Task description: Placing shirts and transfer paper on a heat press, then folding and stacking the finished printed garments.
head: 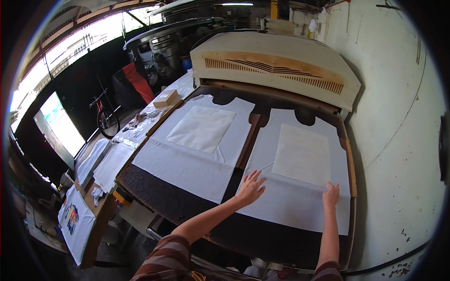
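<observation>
Two white sleeveless fabric pieces lie flat on the dark bed of a large heat press: the left fabric piece [197, 175] and the right fabric piece [291, 207]. Each bears a rectangular off-white sheet, the left sheet [202, 129] slightly askew and the right sheet [301, 154] on the upper middle. My left hand [251, 188] is over the left edge of the right piece, fingers spread, holding nothing. At the right sheet's lower right corner is my right hand [330, 195], thumb and forefinger at the corner; whether they pinch it is unclear.
The press's vented cream housing [274, 70] rises behind the bed. At the left, a side table holds a cardboard box [165, 98], stacked white fabric [114, 165] and a printed white shirt [75, 221] hanging over its edge. A wall [393, 140] runs along the right.
</observation>
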The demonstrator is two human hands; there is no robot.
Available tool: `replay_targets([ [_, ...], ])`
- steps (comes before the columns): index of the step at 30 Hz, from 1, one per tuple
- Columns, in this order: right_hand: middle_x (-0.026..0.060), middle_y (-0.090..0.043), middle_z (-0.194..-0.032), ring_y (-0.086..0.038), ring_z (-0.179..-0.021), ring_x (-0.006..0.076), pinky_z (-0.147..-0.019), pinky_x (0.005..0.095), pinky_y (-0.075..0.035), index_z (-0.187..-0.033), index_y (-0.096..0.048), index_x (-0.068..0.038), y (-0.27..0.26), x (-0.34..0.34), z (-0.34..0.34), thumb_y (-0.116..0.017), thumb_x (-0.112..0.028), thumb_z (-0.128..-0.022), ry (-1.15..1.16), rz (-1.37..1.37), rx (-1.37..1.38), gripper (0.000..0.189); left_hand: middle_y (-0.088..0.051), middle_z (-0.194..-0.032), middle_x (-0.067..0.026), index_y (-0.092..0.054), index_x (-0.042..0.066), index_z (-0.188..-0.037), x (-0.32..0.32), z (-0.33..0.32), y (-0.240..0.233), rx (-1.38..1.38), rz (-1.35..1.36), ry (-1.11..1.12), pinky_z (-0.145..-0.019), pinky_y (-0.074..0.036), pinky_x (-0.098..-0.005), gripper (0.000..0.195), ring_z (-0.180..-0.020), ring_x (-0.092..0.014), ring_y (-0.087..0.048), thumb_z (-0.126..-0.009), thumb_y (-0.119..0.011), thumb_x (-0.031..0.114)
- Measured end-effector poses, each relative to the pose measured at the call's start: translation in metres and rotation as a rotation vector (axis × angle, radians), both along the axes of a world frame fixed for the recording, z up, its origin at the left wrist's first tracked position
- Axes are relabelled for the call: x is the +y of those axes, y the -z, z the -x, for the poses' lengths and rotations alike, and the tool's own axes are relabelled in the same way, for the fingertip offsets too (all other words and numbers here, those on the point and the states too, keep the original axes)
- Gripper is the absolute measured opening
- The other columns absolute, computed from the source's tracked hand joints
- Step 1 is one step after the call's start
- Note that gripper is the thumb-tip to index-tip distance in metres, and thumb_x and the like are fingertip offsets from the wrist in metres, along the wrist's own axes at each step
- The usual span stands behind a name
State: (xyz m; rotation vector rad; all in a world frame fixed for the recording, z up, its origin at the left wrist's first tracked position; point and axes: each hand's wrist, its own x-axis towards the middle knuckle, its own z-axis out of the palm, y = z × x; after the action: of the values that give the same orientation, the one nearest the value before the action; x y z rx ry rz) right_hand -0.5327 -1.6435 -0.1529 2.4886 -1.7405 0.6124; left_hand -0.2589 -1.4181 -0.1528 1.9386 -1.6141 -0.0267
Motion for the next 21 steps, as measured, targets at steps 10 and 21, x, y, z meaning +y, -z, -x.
replay_targets([
  [10,0.0113,-0.041,-0.130,-0.032,-0.124,0.0297,-0.100,0.0553,-0.022,-0.120,-0.052,-0.019,-0.008,0.057,-0.112,-0.045,-0.037,-0.088,-0.264,-0.170,0.065,0.037,-0.043,-0.126,-0.0138,-0.058,0.013,-0.106,0.212,-0.016,-0.006,0.170,0.117,-0.295,-0.096,-0.032,-0.0426,0.028,-0.120,-0.032,-0.038,-0.078,-0.060,0.012],
  [21,0.0090,-0.040,-0.133,-0.032,-0.126,0.0279,-0.100,0.0565,-0.020,-0.120,-0.051,-0.022,0.012,0.044,-0.115,-0.044,-0.038,-0.088,-0.312,-0.224,0.050,0.036,-0.049,-0.117,-0.0121,-0.060,0.010,-0.091,0.383,-0.026,0.004,0.154,0.092,-0.718,-0.093,-0.035,-0.0424,0.023,-0.114,-0.033,-0.044,-0.071,-0.057,0.001],
])
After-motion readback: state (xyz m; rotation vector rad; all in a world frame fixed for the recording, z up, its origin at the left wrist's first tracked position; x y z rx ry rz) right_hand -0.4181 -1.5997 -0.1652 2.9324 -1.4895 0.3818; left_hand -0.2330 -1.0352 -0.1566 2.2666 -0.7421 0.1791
